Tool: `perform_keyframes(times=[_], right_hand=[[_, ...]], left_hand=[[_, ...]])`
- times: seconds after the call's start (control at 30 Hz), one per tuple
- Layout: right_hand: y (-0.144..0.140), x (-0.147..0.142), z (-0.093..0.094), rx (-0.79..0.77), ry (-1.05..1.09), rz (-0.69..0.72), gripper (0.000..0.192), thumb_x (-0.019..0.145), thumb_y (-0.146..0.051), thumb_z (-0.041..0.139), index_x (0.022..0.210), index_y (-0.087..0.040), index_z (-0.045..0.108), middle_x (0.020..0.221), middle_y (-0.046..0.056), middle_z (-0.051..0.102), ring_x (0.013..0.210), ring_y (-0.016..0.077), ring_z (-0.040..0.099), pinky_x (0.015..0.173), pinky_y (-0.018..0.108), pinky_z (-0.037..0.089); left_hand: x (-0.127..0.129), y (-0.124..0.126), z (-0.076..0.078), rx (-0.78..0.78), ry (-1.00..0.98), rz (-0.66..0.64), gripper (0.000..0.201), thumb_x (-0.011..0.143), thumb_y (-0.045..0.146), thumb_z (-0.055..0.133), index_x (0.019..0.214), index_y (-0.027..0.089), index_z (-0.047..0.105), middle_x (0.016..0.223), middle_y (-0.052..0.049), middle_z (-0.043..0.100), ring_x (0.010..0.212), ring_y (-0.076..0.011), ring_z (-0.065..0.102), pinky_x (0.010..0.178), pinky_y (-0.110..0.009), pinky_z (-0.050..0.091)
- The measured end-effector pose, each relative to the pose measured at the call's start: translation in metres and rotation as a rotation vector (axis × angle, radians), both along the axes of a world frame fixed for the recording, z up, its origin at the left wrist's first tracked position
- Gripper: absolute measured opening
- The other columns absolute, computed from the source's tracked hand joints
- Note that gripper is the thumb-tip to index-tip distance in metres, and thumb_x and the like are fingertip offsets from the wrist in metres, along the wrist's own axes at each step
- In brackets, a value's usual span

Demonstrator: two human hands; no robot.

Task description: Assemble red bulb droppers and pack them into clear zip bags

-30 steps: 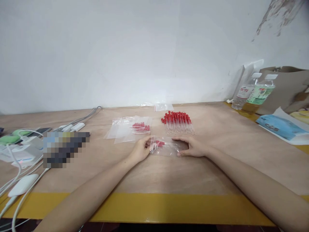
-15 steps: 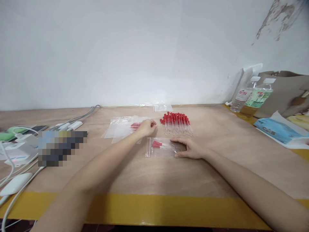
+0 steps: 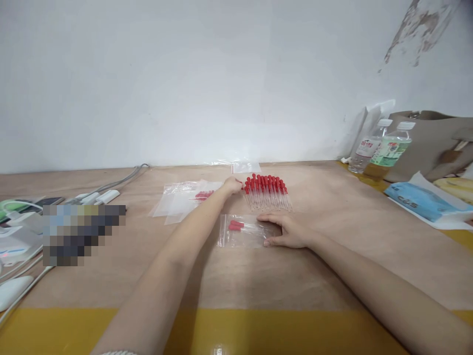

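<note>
L hand [image 3: 232, 186] at left edge of red-capped dropper row [image 3: 268, 191], grip can't tell. R hand [image 3: 286, 230] flat, open, pressing near clear bag [image 3: 242, 230] w/ droppers.

**A:** what colours are we looking at? The droppers [image 3: 266, 191] have red bulbs and clear stems, and the little bag [image 3: 242, 230] is see-through.

**B:** yep. The desk [image 3: 332, 266] is pale tan with a yellow near edge; the far-right bottle [image 3: 392, 144] has a green label.
</note>
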State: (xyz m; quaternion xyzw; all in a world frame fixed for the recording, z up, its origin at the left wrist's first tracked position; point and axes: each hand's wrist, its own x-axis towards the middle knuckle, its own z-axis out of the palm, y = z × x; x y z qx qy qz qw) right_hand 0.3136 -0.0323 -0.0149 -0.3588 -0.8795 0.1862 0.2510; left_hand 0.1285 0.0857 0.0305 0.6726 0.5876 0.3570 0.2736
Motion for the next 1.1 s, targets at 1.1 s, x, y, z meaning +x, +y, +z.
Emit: perform_keyframes(times=[1.1], right_hand=[[-0.005, -0.001, 0.004, -0.025, -0.040, -0.038, 0.066, 0.062, -0.054, 0.064, 0.118, -0.021, 0.051, 0.120, 0.008, 0.053, 0.111, 0.0258, 0.047, 0.093, 0.042, 0.037]], left_hand=[[-0.111, -0.126, -0.048, -0.039, -0.348, -0.205, 0.029, 0.055, 0.028, 0.074, 0.073, 0.014, 0.055, 0.063, 0.001, 0.059, 0.057, -0.0093, 0.054, 0.057, -0.022, 0.045]])
